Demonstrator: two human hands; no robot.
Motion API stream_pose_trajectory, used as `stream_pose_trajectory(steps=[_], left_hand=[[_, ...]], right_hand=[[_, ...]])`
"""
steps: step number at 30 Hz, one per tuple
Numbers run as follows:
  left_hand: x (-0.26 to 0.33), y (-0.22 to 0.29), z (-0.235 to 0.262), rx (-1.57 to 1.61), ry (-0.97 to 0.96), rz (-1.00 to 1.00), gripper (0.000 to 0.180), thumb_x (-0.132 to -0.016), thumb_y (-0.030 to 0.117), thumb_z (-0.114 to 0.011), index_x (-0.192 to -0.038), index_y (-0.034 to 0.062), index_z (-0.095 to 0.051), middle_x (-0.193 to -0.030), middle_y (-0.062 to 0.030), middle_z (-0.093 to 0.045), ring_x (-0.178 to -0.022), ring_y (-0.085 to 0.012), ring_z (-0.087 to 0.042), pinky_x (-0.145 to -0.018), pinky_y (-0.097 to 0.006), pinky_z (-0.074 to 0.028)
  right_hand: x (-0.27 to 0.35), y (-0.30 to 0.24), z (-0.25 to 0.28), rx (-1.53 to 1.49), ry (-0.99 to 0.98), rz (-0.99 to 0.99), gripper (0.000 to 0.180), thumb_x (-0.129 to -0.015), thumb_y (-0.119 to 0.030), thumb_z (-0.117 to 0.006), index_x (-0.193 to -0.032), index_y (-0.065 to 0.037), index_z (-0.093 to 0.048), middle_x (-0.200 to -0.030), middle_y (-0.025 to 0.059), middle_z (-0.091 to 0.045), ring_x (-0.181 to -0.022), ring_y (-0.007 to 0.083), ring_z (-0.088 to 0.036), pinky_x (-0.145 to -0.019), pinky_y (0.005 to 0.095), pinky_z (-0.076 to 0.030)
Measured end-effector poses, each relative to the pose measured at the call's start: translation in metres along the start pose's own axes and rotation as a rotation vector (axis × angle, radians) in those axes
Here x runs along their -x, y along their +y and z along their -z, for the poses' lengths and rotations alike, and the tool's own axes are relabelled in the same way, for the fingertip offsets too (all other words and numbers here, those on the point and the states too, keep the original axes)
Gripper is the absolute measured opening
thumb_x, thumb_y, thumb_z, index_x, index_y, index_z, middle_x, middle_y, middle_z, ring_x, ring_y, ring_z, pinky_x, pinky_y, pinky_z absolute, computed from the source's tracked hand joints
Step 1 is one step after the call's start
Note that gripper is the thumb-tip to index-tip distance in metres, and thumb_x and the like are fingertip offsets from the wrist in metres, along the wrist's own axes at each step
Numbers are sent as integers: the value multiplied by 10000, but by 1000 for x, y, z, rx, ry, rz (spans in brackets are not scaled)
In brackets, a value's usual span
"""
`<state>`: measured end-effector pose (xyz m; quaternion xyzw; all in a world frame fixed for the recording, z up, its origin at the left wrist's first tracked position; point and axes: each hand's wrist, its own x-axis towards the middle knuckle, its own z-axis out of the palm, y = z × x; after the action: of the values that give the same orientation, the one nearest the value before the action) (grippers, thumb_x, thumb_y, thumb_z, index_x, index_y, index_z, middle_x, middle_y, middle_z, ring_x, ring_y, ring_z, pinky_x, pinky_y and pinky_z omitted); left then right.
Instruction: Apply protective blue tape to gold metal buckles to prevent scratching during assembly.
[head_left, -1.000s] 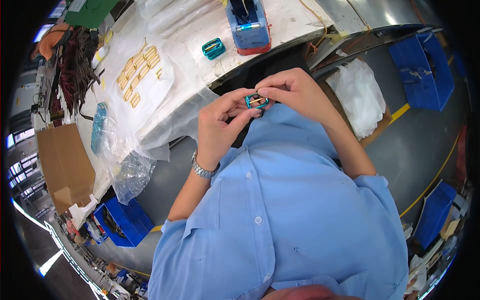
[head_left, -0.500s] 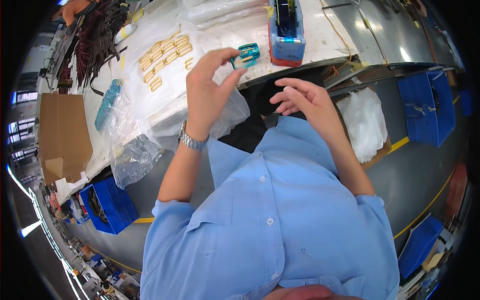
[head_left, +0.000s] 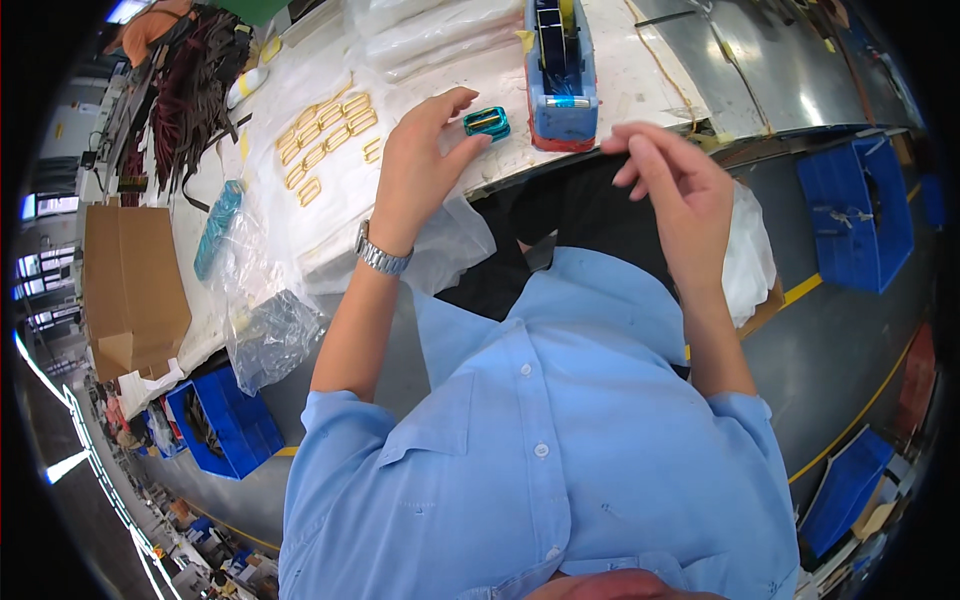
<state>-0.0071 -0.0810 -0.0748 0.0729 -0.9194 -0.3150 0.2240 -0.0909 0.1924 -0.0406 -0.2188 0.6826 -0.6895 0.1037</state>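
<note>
Beside the front edge of the white-covered table lies a small stack of teal-filmed metal slide buckles, a gold-coloured bar showing in its middle. My left hand is at its left side, thumb and forefinger apart, the thumb tip close to the stack; whether it touches I cannot tell. A tape dispenser, blue with a red base, stands to the right of the buckles. My right hand hovers off the table edge, right of the dispenser, with fingers loosely bent, slightly blurred and nothing visible in them.
Gold slide buckles lie in rows on a white sheet to the left. Nearby are a teal wrapped bundle, crumpled clear plastic and a cardboard box. Blue bins stand on the floor at both sides.
The teal buckles, earlier spread with one at my left fingertips, now sit together in one stack, with my left fingers apart from it. My right hand has moved right and slightly away from me.
</note>
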Motion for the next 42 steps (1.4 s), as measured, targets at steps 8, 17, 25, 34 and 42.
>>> stream_pose_trajectory(steps=[8,17,25,34,42], left_hand=[[-19,36,7,-64,168,-239,343,-958,79,-742,-1301,73,-729,-1221,-124,-770,-1142,-299,-724,-962,-386,-571],[-75,50,-12,-246,241,-621,277,-1006,90,-691,-1278,77,-740,-1217,-118,-774,-1176,-325,-710,-949,-382,-570],[-77,70,-5,-290,97,-616,336,-994,61,-649,-1328,21,-656,-1259,-180,-685,-1342,-389,-565,-1150,-506,-428],[-77,62,-10,-234,96,-580,319,-1017,69,-638,-1329,10,-666,-1294,-188,-698,-1308,-392,-606,-1119,-470,-474],[-50,6,59,-224,315,-378,271,-1004,125,-722,-1266,62,-750,-1191,-116,-790,-1102,-285,-746,-927,-352,-576]], right_hand=[[-81,27,-19,231,-190,-61,339,-978,-293,-790,-1022,42,-809,-840,62,-768,-713,99,-635,-676,280,-520],[-39,-26,-15,-89,-208,-118,177,-1001,-159,-748,-1012,18,-756,-892,21,-765,-715,50,-622,-652,210,-486],[72,60,-5,-141,-238,-438,144,-1029,-130,-727,-982,5,-711,-887,34,-755,-720,47,-621,-672,211,-498],[80,53,-11,-43,-257,-343,124,-1018,-114,-733,-965,-5,-710,-877,41,-757,-731,60,-635,-671,231,-512],[84,50,-8,-82,-252,-401,112,-1030,-103,-715,-965,-13,-696,-897,43,-752,-747,65,-644,-704,233,-529]])
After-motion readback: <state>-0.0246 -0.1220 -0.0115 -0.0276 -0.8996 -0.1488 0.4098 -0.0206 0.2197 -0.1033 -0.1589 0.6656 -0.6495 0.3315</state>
